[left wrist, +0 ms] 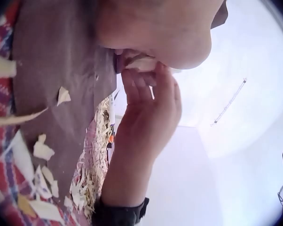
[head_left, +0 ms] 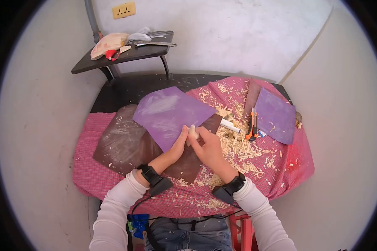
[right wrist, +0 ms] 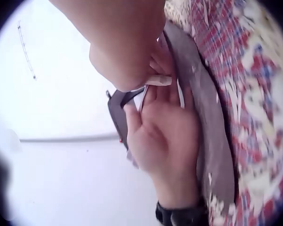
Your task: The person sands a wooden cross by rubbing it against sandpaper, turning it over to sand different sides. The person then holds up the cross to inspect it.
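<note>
A small pale piece of wood (head_left: 192, 133) is between both hands, above the front of the sheets. My right hand (head_left: 210, 151) pinches it between thumb and fingers; in the left wrist view the right hand (left wrist: 148, 120) bends toward the pale piece (left wrist: 142, 63). My left hand (head_left: 175, 149) supports it from the other side. The right wrist view shows the left hand (right wrist: 167, 134) palm on, its fingers nearly straight behind the piece (right wrist: 159, 80) and its thumb apart. Beneath lie a purple sandpaper sheet (head_left: 178, 111) with pale dust streaks and brown sheets (head_left: 121, 142).
An orange utility knife (head_left: 252, 125) and a white marker (head_left: 230, 125) lie to the right among wood shavings (head_left: 238, 152). Another purple sheet (head_left: 276, 115) is farther right on the pink checked cloth (head_left: 92, 171). A raised black shelf (head_left: 144, 52) holds a bag (head_left: 109, 45) at the back left.
</note>
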Demonstrator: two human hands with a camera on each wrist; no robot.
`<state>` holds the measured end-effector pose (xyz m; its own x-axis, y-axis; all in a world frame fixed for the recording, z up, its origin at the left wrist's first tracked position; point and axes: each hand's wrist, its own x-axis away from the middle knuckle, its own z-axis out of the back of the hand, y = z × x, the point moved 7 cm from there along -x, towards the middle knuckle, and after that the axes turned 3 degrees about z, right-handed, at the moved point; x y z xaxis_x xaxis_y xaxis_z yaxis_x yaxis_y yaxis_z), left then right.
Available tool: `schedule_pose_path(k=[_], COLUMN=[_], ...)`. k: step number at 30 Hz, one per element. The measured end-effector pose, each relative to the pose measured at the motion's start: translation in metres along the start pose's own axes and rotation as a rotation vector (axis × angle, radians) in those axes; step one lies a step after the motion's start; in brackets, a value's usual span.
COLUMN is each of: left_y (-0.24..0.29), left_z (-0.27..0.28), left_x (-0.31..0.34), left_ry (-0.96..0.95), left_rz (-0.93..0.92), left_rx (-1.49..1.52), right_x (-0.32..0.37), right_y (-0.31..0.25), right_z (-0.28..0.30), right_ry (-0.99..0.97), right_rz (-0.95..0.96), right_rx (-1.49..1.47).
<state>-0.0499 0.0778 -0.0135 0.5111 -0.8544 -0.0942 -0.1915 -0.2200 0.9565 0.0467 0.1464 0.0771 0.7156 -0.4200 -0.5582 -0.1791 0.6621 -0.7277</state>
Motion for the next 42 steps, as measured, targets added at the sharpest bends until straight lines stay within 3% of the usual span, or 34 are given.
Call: schedule_pose_path(k=[2, 5, 9, 12, 15, 16, 19, 23, 27, 28, 31, 33, 36, 40, 42], left_y=[-0.005, -0.006, 0.008, 0.007, 0.000, -0.004, 0.000, 0.005, -0.005, -0.004, -0.001, 0.005, -0.009, 0.005, -0.003], left_z=[0.003, -0.001, -0.009, -0.009, -0.006, -0.002, -0.001, -0.008, 0.000, 0.000, -0.004, -0.009, -0.002, -0.006, -0.001], left_x=[0.005, 0.003, 0.005, 0.010, 0.004, 0.001, 0.001, 0.007, 0.001, -0.001, 0.002, 0.005, 0.001, 0.005, 0.002], left_ry=[-0.008, 0.011, -0.060, -0.007, -0.010, -0.026, -0.043, 0.051, -0.067, -0.057, -0.001, 0.026, -0.107, 0.030, 0.094], left_rz=[0.056, 0.088, 0.062, 0.094, 0.056, 0.070, 0.034, 0.079, 0.080, 0.051, 0.025, 0.015, 0.135, 0.006, -0.002], left_rx=[-0.003, -0.007, 0.118, 0.078, 0.089, 0.109, 0.133, 0.092, 0.113, 0.104, 0.103, 0.115, 0.185, 0.100, 0.072], right_x=[-0.003, -0.007, 0.005, -0.007, -0.003, 0.000, 0.001, -0.007, 0.008, 0.002, -0.008, -0.003, 0.005, -0.010, -0.006], right_y=[0.011, 0.045, -0.005, 0.033, 0.034, 0.016, -0.011, 0.034, -0.009, -0.007, 0.027, 0.012, -0.020, 0.029, 0.016], right_z=[0.002, 0.008, -0.005, 0.003, 0.002, -0.003, -0.005, 0.005, -0.010, -0.008, 0.006, 0.006, -0.006, 0.007, 0.005], right_ry=[0.046, 0.042, 0.040, 0.045, 0.027, -0.054, -0.038, 0.007, -0.024, -0.029, -0.003, 0.018, 0.053, 0.019, -0.011], right_rz=[0.008, -0.218, 0.003, -0.195, -0.108, -0.080, 0.036, -0.211, 0.016, 0.009, -0.244, -0.142, 0.044, -0.228, -0.128], right_rx=[0.065, 0.019, -0.092, -0.074, 0.019, 0.047, 0.043, 0.039, -0.029, 0.045, 0.024, 0.021, -0.022, 0.012, 0.034])
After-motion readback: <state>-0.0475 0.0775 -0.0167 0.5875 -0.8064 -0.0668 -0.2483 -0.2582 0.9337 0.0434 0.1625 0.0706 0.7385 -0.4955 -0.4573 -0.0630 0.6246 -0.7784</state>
